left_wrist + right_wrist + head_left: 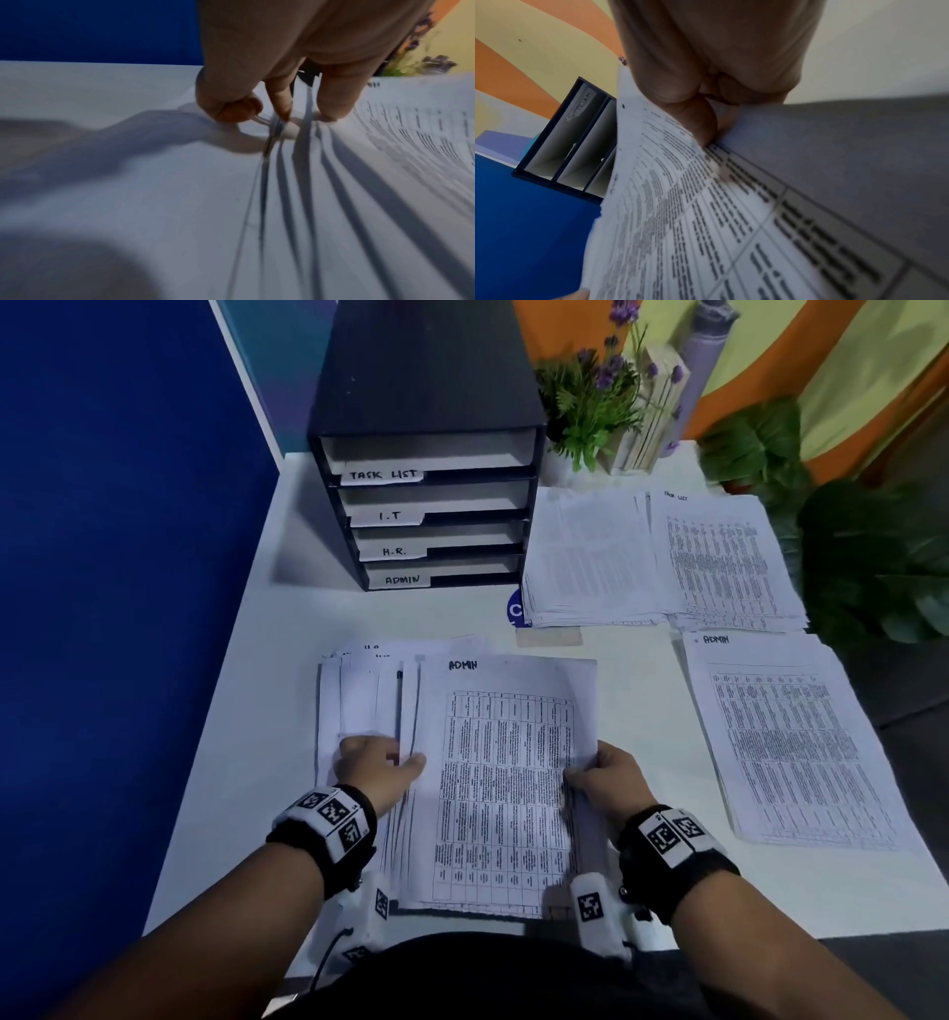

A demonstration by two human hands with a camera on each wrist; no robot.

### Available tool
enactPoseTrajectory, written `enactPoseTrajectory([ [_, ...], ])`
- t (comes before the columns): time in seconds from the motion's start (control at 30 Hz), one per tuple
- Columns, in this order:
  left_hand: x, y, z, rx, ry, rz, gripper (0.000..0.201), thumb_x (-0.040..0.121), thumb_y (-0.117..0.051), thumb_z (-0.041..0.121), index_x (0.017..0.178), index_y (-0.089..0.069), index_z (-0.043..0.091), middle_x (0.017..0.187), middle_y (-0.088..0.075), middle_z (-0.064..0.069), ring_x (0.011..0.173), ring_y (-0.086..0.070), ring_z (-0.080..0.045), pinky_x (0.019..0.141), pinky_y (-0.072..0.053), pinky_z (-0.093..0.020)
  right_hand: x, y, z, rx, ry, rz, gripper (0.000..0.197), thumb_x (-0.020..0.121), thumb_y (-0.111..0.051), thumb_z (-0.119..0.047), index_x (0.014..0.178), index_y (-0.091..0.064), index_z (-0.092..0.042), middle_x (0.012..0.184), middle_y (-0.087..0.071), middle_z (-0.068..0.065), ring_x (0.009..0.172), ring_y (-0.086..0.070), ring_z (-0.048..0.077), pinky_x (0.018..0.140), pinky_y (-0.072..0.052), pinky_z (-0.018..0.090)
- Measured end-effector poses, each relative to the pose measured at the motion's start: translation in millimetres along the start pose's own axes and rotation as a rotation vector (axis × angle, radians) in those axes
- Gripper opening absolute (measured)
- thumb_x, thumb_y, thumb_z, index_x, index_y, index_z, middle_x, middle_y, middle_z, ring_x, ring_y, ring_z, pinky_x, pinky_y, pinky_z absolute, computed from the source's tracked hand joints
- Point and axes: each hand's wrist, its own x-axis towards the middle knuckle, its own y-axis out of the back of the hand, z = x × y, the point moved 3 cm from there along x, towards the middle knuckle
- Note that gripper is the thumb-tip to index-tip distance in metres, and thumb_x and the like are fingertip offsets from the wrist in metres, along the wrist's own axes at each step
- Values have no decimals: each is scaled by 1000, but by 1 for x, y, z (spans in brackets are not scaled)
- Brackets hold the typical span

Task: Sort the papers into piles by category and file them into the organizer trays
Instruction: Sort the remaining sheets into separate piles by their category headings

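A black organizer (426,377) stands at the back of the white table with four trays labelled TASK LIST, I.T, H.R. and ADMIN (403,580). It also shows in the right wrist view (572,146). A fanned unsorted stack (359,701) lies in front of me. My left hand (405,757) rests on it, and sheet edges run between its thumb and curled fingers (303,115). My right hand (585,770) pinches the right edge of the top sheet marked ADMIN (503,762). The thumb lies on top of the sheet and lifts that side (711,134).
A sorted ADMIN pile (791,742) lies at the right. A TASK LIST pile (719,557) and another pile (590,562) sit behind it. A blue round sticker (515,608) peeks out beside them. Potted plants (590,403) stand at the back, and a blue partition (128,608) borders the left.
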Motion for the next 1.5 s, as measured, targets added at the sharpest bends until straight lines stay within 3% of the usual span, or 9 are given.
enactPoseTrajectory([
  [0.17, -17, -4, 25, -166, -99, -103, 52, 97, -47, 19, 146, -30, 23, 140, -46, 3, 130, -46, -23, 109, -35, -37, -4, 3, -18, -33, 152, -18, 19, 76, -70, -16, 90, -58, -14, 81, -65, 9, 72, -61, 23, 78, -55, 55],
  [0.3, -23, 16, 58, -560, -193, -39, 61, 91, -53, 14, 147, -29, 23, 148, -43, 3, 135, -42, -18, 114, -30, -43, -16, 16, -54, 57, 300, -12, 60, 87, -66, -21, 137, -35, -29, 130, -56, -4, 119, -54, 14, 105, -41, 38],
  [0.43, -39, 40, 101, -678, -375, 100, 39, 99, -52, 22, 135, -38, 16, 130, -53, 13, 113, -51, 1, 89, -36, -5, -38, 25, -94, 166, 531, 159, 46, 88, -63, -5, 126, -44, -21, 112, -64, -8, 104, -61, 7, 96, -49, 30],
  [0.53, -53, 45, 119, -633, -503, 222, 28, 94, -58, 23, 117, -41, 24, 101, -59, 17, 86, -55, 16, 67, -39, -1, -50, 21, -99, 219, 575, 134, 47, 89, -61, -1, 124, -38, -23, 112, -58, -12, 96, -58, -14, 89, -49, 13],
  [0.8, -54, -12, 123, -496, -370, 77, 34, 97, -53, 17, 129, -47, 26, 100, -58, 15, 98, -58, -14, 88, -47, -31, -41, 36, -73, -99, 449, 213, 41, 97, -48, -7, 134, -34, -16, 90, -51, 0, 81, -52, 17, 69, -38, 22],
  [0.93, -51, -44, 169, -487, -450, -159, 33, 95, -57, 14, 122, -47, 30, 109, -62, 20, 99, -59, 3, 82, -49, -21, -13, 114, -82, -80, 375, 384, 29, 95, -48, -3, 119, -47, -20, 88, -58, 2, 66, -58, 16, 49, -47, 20],
  [1.07, -48, -111, 207, -339, -458, -420, 42, 91, -58, 8, 129, -46, 21, 122, -65, 6, 107, -63, -13, 89, -53, -33, 11, 194, -58, -262, 239, 505, 37, 89, -48, -3, 123, -51, -17, 96, -65, 11, 83, -63, 30, 73, -56, 41],
  [1.23, -60, -191, 240, -238, -323, -699, 51, 90, -57, 6, 137, -43, 21, 127, -61, -3, 111, -62, -24, 89, -56, -46, 28, 274, -12, -443, 73, 528, 42, 85, -47, -1, 125, -54, -11, 106, -62, 18, 96, -60, 36, 80, -51, 38],
  [1.5, -57, -247, 273, -266, -98, -718, 64, 97, -53, 13, 152, -21, 18, 156, -29, -4, 131, -43, -23, 102, -45, -39, 74, 329, 34, -643, -179, 573, 39, 92, -47, -18, 129, -48, -4, 129, -45, 28, 116, -46, 45, 98, -40, 49],
])
